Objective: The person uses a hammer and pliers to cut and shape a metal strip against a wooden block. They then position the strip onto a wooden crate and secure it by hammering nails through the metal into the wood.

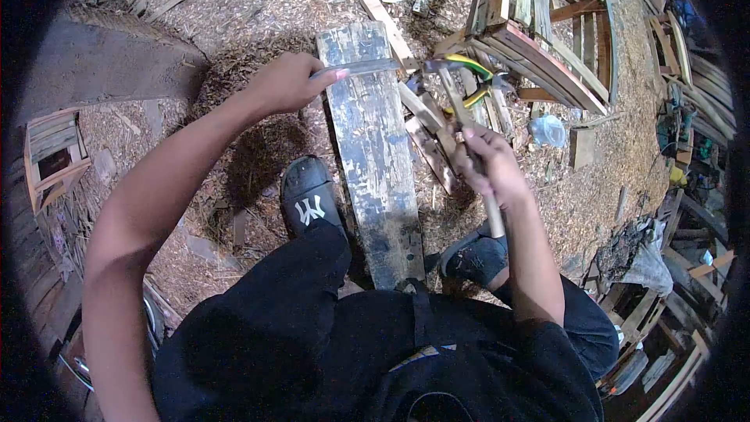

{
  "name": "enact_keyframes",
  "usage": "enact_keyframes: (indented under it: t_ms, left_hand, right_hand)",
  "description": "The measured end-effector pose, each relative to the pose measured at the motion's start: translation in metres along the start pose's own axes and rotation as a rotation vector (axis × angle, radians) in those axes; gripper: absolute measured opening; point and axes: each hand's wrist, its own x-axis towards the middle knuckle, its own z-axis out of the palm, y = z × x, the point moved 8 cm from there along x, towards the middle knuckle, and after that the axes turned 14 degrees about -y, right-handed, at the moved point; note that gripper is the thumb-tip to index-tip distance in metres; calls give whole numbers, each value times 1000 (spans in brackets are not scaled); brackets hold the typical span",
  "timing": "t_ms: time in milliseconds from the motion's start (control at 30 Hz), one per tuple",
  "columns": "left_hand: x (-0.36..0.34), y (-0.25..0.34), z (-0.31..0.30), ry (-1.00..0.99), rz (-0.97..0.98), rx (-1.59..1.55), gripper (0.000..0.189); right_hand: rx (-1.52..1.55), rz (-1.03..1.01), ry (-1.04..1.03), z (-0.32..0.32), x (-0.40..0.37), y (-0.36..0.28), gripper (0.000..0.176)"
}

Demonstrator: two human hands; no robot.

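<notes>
My left hand point(289, 84) is closed around one end of a flat grey metal bar point(367, 68). The bar reaches across the upper end of a worn plank point(375, 148) with flaking dark paint, which runs lengthwise between my feet. To the right of the plank, my right hand point(492, 162) grips a hammer point(455, 98) by its pale wooden handle, the head raised and pointing away from me. Yellow-green and dark colours show around the hammer head, smeared by motion. The bar's far end comes close to the head in this view.
A slatted wooden crate point(539, 47) stands at the upper right. Wood offcuts point(430, 148) lie beside the plank, near a crumpled clear plastic piece point(548, 130). Shavings cover the ground. A dark flat surface point(125, 62) is at the left, and scrap wood point(648, 320) is piled at the right.
</notes>
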Motion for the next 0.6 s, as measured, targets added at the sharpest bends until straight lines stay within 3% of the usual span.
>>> enact_keyframes:
  t_ms: [67, 100, 233, 333, 467, 600]
  left_hand:
    - [2, 3, 3, -45, -3, 31, 69]
    - [1, 11, 3, -68, 1, 38, 67]
    - [3, 15, 2, -43, 89, 104, 64]
    - [4, 14, 1, -16, 100, 153, 64]
    - [11, 12, 2, -21, 86, 220, 65]
    - [20, 14, 2, -31, 34, 330, 67]
  right_hand:
    - [-801, 20, 419, 5, 0, -15, 35]
    - [-1028, -136, 462, 2, 4, -18, 36]
    - [-1381, -320, 519, 31, 8, -26, 47]
    - [-1518, -464, 468, 41, 13, -26, 49]
    - [-1318, -347, 431, 36, 15, -17, 52]
    - [-1454, -415, 427, 43, 17, -19, 48]
